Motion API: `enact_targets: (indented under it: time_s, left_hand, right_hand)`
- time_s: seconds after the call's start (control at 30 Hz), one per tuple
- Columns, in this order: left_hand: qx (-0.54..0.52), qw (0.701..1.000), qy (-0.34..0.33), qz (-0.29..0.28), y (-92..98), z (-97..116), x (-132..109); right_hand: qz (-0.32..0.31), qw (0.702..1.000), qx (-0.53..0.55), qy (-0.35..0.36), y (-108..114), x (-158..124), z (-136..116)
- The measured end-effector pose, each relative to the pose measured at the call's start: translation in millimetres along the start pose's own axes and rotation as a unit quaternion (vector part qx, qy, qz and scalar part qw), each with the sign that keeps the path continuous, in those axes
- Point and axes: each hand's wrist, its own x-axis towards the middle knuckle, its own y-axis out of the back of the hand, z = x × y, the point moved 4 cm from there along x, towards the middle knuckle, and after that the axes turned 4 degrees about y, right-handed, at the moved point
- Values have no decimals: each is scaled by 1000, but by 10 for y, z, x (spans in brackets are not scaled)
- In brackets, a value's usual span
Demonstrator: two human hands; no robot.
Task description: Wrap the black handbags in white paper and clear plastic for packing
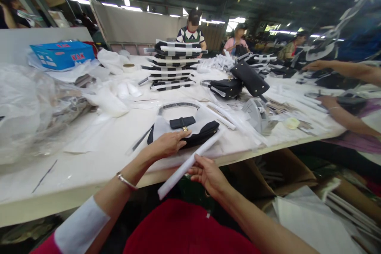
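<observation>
A black handbag lies on the table in front of me, partly covered by thin white sheet material. A gold clasp shows on its dark strap tab, and its handle, wrapped in clear film, arches behind. My left hand grips the bag's near side, its fingertips by the clasp and its fingers partly hidden. Pinched between thumb and fingers of my right hand is a long white paper roll. This roll slants over the table's front edge, its upper end by the bag's right corner.
Wrapped black bags form a stack at the back. To their right lie more black bags and a grey tape dispenser. Plastic sheeting and a blue box occupy the left. A co-worker's arms reach in from the right.
</observation>
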Motion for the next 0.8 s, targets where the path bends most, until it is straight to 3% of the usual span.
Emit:
enact_targets:
  time_s: [0.13, 0.27, 0.4, 0.53, 0.6, 0.67, 0.77, 0.8]
  left_hand:
    - [-3, 1000, -8, -22, 79, 19, 19]
    - [28, 1000, -14, -2, 47, 51, 28]
    - [102, 994, 1, 50, -110, 85, 15]
    - [189, 970, 28, 153, -360, 93, -51]
    - [214, 956, 34, 198, -480, 88, -93]
    - [233, 946, 32, 222, -571, 79, -119]
    - [255, 937, 27, 238, -633, 65, -132]
    - [260, 935, 27, 241, -637, 61, -134]
  right_hand:
    - [-31, 999, -34, -17, -219, 208, -59]
    - [-58, 992, -100, -41, -348, 376, -149]
    - [-84, 982, -160, -54, -372, 507, -188]
    - [-100, 954, -275, -70, -266, 522, -184]
    - [-124, 919, -372, -47, -216, 425, -288]
    - [-151, 861, -481, 70, -243, 274, -566]
    - [-155, 709, -585, 362, -458, 24, -1179]
    - [-157, 653, -606, 426, -539, -16, -1340]
